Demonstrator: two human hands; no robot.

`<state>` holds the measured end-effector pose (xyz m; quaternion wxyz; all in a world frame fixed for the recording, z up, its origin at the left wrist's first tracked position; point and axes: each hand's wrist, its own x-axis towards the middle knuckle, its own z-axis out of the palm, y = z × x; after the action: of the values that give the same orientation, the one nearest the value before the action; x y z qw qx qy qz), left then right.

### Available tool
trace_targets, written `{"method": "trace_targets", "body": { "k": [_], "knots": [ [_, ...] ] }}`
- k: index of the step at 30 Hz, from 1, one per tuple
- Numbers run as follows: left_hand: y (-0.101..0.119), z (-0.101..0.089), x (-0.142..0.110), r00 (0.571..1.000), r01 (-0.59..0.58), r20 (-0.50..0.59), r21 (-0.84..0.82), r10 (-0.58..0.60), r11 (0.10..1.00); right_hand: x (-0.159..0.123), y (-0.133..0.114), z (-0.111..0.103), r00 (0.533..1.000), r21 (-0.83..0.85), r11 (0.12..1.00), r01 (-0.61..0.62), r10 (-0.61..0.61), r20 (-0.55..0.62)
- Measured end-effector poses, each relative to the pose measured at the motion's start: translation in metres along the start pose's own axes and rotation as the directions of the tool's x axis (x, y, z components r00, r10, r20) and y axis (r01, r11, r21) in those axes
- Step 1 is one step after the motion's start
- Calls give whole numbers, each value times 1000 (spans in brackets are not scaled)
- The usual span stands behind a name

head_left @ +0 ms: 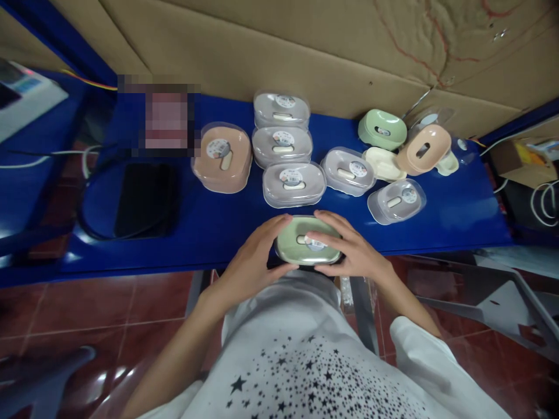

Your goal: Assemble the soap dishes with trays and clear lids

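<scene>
A green soap-box-like container (289, 241) with a clear lid, a pale handle-like piece and a round label is held at the table's front edge. My left hand (253, 253) grips its left end, thumb on the near side and fingers on the far side. On the right end, my right hand (349, 244) closes round it, one finger lying across the label. Just beyond stand grey lidded boxes (279, 195) in a column. To their left is a pink lidded box (236, 148), and to their right another grey lidded box (343, 163).
At the right lie a green box (371, 125), an orange piece with a slot (437, 142), a cream tray (378, 157) and a tilted grey box (384, 212). A black flat object (146, 198) with a cable lies left on the blue table (209, 233). Cardboard (305, 52) walls the back.
</scene>
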<state>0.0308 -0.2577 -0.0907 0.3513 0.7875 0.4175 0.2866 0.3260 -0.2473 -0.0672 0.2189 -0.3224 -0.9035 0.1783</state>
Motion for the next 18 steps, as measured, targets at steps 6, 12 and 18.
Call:
{"method": "trace_targets", "body": {
  "k": [6,12,18],
  "knots": [
    [-3,-2,0,998,-46,46,16,45,999,-9,-2,4,998,-131,990,-53,58,31],
    [-4,-5,-2,993,-122,6,89,122,989,-4,-22,-2,993,-314,948,-47,78,87],
    [-3,0,-1,968,-227,-57,226,245,947,-9,-27,5,996,-322,947,-16,45,83]
  ]
}}
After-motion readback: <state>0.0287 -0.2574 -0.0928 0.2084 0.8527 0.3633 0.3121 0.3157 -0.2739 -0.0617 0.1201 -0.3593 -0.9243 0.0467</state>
